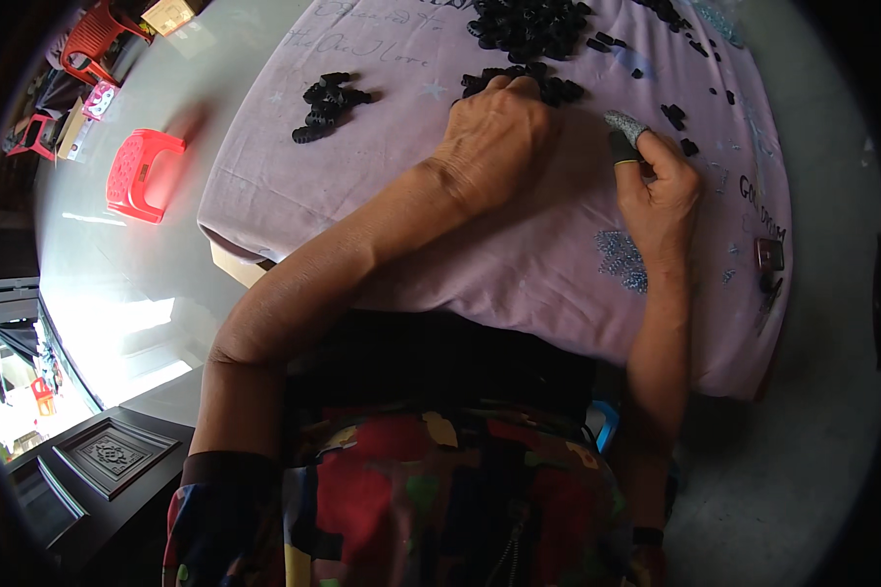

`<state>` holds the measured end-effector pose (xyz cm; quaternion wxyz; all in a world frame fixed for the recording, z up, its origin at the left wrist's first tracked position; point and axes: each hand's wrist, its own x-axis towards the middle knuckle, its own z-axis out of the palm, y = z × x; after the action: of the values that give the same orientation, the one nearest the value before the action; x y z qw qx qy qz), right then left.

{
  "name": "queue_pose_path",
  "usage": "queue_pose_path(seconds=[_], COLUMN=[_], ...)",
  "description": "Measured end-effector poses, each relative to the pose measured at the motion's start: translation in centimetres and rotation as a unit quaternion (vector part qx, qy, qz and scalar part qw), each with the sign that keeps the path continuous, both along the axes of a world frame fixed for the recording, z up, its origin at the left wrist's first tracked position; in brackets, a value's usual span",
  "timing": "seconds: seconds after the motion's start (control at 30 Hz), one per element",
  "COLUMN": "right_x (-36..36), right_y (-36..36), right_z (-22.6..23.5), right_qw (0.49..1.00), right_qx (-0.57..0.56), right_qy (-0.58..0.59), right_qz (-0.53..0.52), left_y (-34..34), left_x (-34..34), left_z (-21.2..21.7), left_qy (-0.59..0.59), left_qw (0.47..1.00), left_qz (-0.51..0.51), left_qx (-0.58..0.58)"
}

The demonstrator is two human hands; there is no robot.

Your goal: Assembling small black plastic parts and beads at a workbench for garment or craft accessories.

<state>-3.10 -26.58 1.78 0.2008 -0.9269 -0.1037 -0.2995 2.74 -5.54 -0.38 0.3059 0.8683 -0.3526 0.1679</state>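
My left hand (pixel 504 127) reaches over a heap of small black ridged pieces (pixel 558 91) on the pink cloth; its fingertips are hidden behind the back of the hand. Nearer the right side, my right hand (pixel 664 191) is held above the cloth with thumb and index finger brought together. A grey knitted finger cover (pixel 628 127) is on the index finger, and a black cover (pixel 623 148) is on the thumb. Whatever lies between those fingertips is too small to make out. Beside the right wrist lies a patch of tiny silvery-blue bits (pixel 619 260).
A bigger black heap (pixel 529 29) lies at the far side, a smaller cluster (pixel 328 106) to the left. Loose black pieces (pixel 673 116) are scattered on the right, with a small dark red box (pixel 769 255) near that edge. A red stool (pixel 139 176) stands on the floor at left.
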Motion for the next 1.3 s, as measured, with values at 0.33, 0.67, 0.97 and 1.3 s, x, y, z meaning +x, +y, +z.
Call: queue_pose_path(seconds=[0.33,0.67,0.97,1.3], right_x=[-0.1,-0.4,-0.4,-0.3], right_y=[0.0,0.2,-1.0,-0.8], right_z=[0.2,0.5,0.7,0.4], right_qw=[0.997,0.997,0.993,0.993], right_qx=[0.075,0.077,0.112,0.112], right_qy=[-0.021,-0.008,-0.028,-0.027], right_qz=[0.008,0.012,-0.032,-0.001], left_y=[2.0,4.0,-1.6,-3.6], left_x=[-0.3,-0.5,-3.0,-5.6], left_z=[0.5,0.8,-0.8,0.5], left_qy=[0.079,0.128,0.029,0.103], left_qw=[0.985,0.983,0.993,0.985], left_qz=[-0.140,-0.077,-0.114,-0.135], left_qx=[-0.055,-0.102,0.025,0.011])
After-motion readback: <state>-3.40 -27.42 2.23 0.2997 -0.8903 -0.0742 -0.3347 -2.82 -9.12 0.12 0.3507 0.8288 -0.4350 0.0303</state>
